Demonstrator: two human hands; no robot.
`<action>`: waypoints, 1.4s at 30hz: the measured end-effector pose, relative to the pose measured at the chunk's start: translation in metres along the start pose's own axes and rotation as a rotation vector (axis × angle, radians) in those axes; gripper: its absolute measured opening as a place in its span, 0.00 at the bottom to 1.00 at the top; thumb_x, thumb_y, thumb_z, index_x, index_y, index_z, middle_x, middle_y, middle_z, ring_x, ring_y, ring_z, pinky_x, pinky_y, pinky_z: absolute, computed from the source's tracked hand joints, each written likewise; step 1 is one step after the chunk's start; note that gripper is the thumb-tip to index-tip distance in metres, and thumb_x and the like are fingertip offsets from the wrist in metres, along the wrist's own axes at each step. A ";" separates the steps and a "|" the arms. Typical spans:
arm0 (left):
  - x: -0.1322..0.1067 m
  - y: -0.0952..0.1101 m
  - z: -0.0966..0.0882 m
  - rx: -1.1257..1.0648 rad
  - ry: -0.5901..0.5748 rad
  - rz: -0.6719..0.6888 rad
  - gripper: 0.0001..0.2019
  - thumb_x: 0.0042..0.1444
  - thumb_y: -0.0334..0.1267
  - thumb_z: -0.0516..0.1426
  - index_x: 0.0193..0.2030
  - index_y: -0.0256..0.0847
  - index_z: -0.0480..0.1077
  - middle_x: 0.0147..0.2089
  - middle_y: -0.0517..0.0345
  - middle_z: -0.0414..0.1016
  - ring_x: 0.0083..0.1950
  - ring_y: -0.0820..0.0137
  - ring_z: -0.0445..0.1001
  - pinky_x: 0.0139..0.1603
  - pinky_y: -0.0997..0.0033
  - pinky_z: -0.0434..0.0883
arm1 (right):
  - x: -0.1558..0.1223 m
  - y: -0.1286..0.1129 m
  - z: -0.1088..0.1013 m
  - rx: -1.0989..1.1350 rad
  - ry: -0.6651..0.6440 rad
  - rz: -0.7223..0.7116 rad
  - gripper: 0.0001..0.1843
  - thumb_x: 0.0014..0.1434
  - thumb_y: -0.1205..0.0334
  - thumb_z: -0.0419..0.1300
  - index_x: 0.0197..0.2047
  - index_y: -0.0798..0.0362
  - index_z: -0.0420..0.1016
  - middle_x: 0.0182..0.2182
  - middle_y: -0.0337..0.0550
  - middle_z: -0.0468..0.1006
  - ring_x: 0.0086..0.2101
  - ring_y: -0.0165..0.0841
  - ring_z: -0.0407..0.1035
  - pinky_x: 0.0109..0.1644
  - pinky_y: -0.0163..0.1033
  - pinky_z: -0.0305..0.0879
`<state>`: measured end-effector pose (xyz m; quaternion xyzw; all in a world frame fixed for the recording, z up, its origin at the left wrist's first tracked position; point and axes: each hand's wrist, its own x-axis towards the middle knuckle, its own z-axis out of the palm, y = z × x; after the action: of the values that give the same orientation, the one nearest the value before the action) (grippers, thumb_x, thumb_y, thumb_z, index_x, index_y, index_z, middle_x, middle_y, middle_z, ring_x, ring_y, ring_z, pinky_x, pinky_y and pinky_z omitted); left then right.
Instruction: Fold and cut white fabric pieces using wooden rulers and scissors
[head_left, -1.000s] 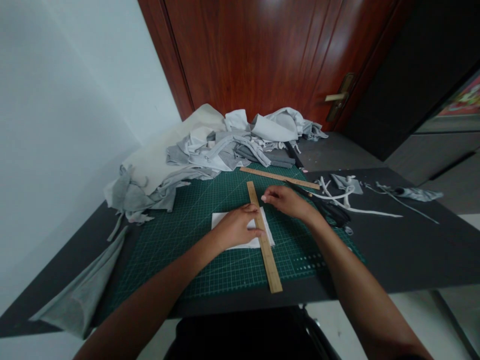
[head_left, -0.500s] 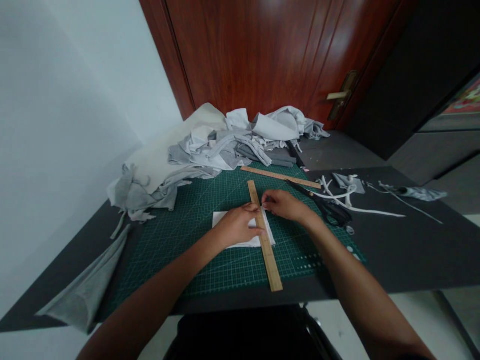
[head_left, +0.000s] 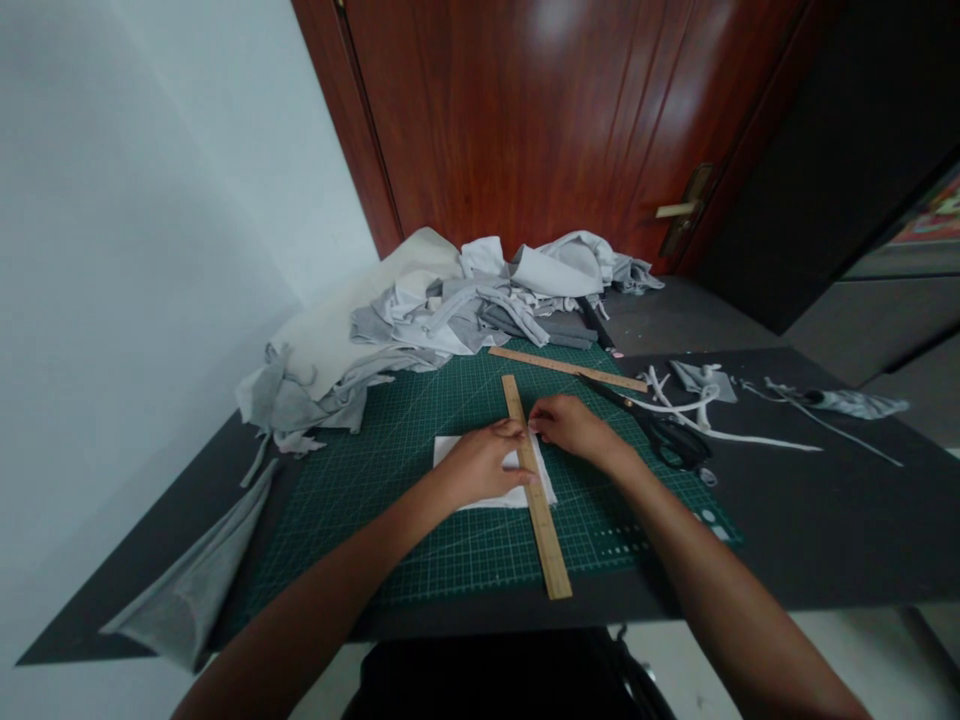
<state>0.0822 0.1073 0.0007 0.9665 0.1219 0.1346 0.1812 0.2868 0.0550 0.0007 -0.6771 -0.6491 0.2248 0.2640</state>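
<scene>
A folded white cloth (head_left: 445, 450) lies on a green cutting mat (head_left: 420, 560). Across its right part runs a wooden ruler (head_left: 550, 550), whose near end reaches past the mat's front edge. My left hand (head_left: 481, 466) presses the ruler down, thumb and fingertips apart on it. Just right of the ruler, my right hand (head_left: 571, 426) has its fingers closed in a pinch at the cloth's far right corner. The fingers partly hide that corner.
Behind the mat lies a heap of grey and white fabric (head_left: 465, 310). A second wooden ruler (head_left: 562, 367), black scissors (head_left: 679, 440) and white cords (head_left: 757, 438) are at right. Grey cloth (head_left: 187, 590) hangs over the table's front left. A door (head_left: 510, 130) stands behind.
The whole view has shifted slightly, so everything sits a little lower and to the right. Both hands keep nearly the same places at the ruler and cloth.
</scene>
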 end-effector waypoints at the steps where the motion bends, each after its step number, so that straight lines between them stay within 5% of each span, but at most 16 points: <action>1: 0.000 0.000 0.000 0.000 -0.001 -0.004 0.15 0.56 0.44 0.67 0.48 0.41 0.76 0.56 0.54 0.74 0.60 0.60 0.73 0.63 0.63 0.70 | 0.000 0.000 0.000 -0.018 0.005 -0.016 0.08 0.61 0.68 0.59 0.35 0.55 0.80 0.22 0.37 0.76 0.26 0.31 0.70 0.34 0.33 0.60; 15: 0.006 0.003 -0.007 0.115 -0.059 -0.052 0.20 0.54 0.49 0.68 0.51 0.42 0.76 0.62 0.52 0.74 0.61 0.56 0.74 0.63 0.60 0.71 | -0.003 -0.008 0.000 -0.099 0.046 -0.142 0.10 0.63 0.68 0.59 0.37 0.55 0.83 0.30 0.43 0.82 0.32 0.33 0.72 0.37 0.34 0.59; 42: 0.006 0.003 -0.006 0.153 -0.058 -0.050 0.17 0.55 0.51 0.67 0.46 0.45 0.78 0.53 0.55 0.75 0.54 0.58 0.77 0.53 0.63 0.73 | -0.012 -0.021 -0.003 -0.157 -0.027 -0.008 0.09 0.61 0.69 0.59 0.35 0.55 0.82 0.31 0.45 0.82 0.34 0.34 0.73 0.39 0.34 0.60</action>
<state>0.0862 0.1081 0.0081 0.9777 0.1505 0.0922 0.1138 0.2721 0.0431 0.0158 -0.6902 -0.6708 0.1813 0.2023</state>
